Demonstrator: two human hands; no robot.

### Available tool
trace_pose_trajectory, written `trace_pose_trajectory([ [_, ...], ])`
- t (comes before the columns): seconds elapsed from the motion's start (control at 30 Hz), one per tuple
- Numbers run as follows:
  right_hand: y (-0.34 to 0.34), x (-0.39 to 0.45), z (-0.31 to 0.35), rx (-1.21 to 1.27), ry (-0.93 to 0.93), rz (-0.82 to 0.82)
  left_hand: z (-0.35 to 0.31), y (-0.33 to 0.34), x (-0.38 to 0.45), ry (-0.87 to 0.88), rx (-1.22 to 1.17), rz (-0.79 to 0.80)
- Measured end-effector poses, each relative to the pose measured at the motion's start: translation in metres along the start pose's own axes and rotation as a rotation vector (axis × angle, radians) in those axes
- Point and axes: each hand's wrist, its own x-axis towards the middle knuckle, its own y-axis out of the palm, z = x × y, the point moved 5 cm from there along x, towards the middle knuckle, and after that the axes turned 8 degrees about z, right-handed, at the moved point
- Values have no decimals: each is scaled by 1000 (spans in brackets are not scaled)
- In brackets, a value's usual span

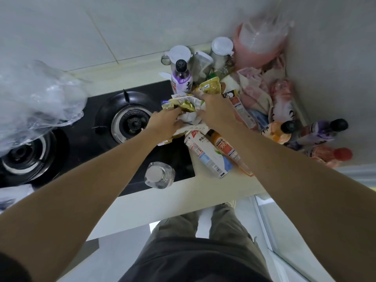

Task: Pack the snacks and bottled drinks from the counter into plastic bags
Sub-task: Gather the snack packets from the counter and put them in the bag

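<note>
Gathering a heap of snack packets by the stove's back right corner, left hand and right hand squeeze them together, next needing the plastic bag.

The stove top at centre left is glossy black glass, with 2 matt dark metal burners ringed in shiny steel. A crinkled clear plastic bag at the upper left looks thin and glossy. The snack packets at centre are shiny gold foil and white crumpled wrapper. The counter is smooth, pale and matt; the wall tiles show a soft sheen.
</note>
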Motion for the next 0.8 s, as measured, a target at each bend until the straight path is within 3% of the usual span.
trace_pose_trajectory([
  [0.43,-53,-54,3,83,3,-191,-12,-55,-55,92,-253,-263],
  [0.63,-71,-82,39,119,-113,-233,4,-70,-127,-87,-298,-376],
  [0.8,-73,-113,92,157,-314,-207,25,-62,-229,-360,-333,-515],
])
